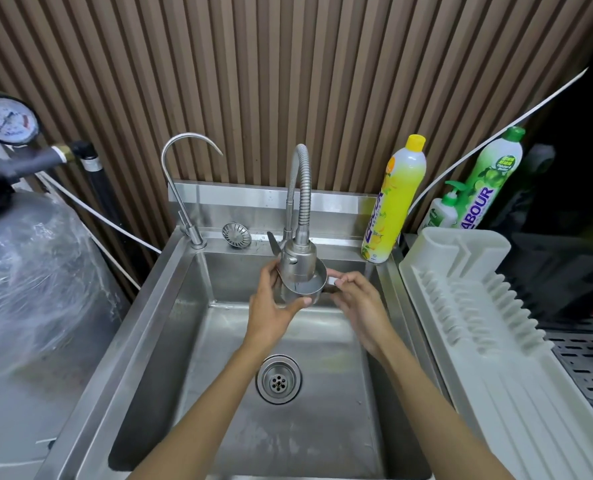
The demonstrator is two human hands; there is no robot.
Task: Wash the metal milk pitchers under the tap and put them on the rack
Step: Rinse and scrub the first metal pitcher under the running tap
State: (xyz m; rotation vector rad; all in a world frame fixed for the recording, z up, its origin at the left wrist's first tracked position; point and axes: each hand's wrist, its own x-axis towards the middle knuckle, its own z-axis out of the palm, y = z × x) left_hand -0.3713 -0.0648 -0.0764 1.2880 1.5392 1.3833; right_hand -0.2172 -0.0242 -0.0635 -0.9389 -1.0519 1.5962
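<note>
A small metal milk pitcher (305, 289) is held upright over the steel sink (184, 341), directly beneath the head of the flexible tap (298, 252). My left hand (276, 306) wraps its fingers and thumb around the pitcher's body from the left. My right hand (353, 303) pinches the pitcher's handle on the right side. The tap head covers part of the pitcher's mouth. Whether water is running, I cannot tell. The white plastic dish rack (478, 323) stands to the right of the sink with nothing on it.
A thin gooseneck tap (184, 188) and a loose strainer (236, 234) sit on the sink's back ledge. Yellow (397, 202) and green (489, 178) detergent bottles stand at the back right. A wrapped grey tank (28, 271) with a pressure gauge stands left. The drain (278, 378) is open.
</note>
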